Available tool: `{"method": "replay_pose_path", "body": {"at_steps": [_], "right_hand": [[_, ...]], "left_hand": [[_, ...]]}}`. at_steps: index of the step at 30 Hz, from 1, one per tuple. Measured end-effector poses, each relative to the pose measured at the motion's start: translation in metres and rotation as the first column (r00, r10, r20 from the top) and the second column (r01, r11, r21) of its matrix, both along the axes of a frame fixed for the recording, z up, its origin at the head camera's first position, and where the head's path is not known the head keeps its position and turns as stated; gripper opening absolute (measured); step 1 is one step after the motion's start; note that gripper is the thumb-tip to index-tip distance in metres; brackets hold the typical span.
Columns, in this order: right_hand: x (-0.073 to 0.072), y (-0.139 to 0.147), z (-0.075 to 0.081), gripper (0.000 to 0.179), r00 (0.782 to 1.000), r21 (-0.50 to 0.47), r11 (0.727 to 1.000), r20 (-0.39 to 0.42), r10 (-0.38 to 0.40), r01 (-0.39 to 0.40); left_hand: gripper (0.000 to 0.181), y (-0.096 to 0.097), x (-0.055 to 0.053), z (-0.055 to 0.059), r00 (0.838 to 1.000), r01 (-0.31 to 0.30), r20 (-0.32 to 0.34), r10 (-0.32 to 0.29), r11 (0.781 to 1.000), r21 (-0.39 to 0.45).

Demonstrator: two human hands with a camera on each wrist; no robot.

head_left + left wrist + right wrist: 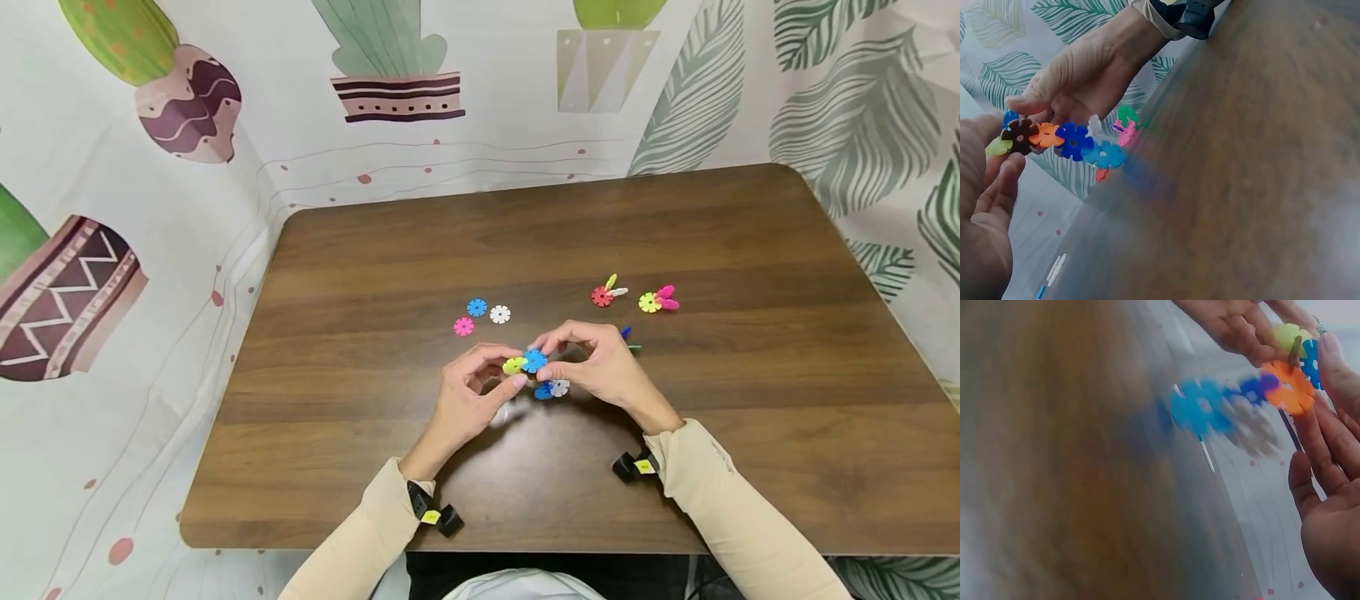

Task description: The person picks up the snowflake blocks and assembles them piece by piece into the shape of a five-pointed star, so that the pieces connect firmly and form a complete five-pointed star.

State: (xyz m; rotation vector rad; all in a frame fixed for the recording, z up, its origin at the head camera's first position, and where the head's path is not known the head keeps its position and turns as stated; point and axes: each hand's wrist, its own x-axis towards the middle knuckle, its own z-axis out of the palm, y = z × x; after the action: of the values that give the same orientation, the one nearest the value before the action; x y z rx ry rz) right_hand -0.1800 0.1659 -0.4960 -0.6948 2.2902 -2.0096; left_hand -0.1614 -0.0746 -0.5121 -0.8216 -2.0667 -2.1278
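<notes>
Notched plastic snowflake discs are slotted together into a chain between my two hands, above the table. My left hand (468, 396) pinches its yellow-green disc (513, 366). Thumb and fingers of my right hand (600, 362) hold the blue disc (534, 361) beside it. In the left wrist view a brown disc (1020, 137), an orange disc (1047, 134), a dark blue disc (1074, 142) and a light blue disc (1104, 154) run on from there. A whitish disc (1252, 428) hangs off the chain, blurred in the right wrist view.
Loose blue (477, 307), white (500, 314) and pink discs (463, 326) lie beyond my left hand on the wooden table (360, 275). Further right are a joined red cluster (602, 297) and a yellow-and-pink cluster (651, 302). A green disc (634, 347) shows partly behind my right hand.
</notes>
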Motion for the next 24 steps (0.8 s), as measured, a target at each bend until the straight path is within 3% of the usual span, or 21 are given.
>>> {"method": "replay_pose_path", "body": {"at_steps": [8,24], "right_hand": [[0.004,-0.007,-0.001,0.023,0.996,-0.034,0.996,-0.018,-0.084,0.084],[0.008,-0.012,-0.003,0.022,0.995,-0.016,0.999,-0.095,-0.041,0.040]], "left_hand": [[0.026,0.000,0.002,0.002,0.998,-0.054,0.013,0.054,0.999,0.002],[0.025,-0.001,0.000,0.001,0.998,-0.068,0.004,0.068,0.998,-0.008]]}}
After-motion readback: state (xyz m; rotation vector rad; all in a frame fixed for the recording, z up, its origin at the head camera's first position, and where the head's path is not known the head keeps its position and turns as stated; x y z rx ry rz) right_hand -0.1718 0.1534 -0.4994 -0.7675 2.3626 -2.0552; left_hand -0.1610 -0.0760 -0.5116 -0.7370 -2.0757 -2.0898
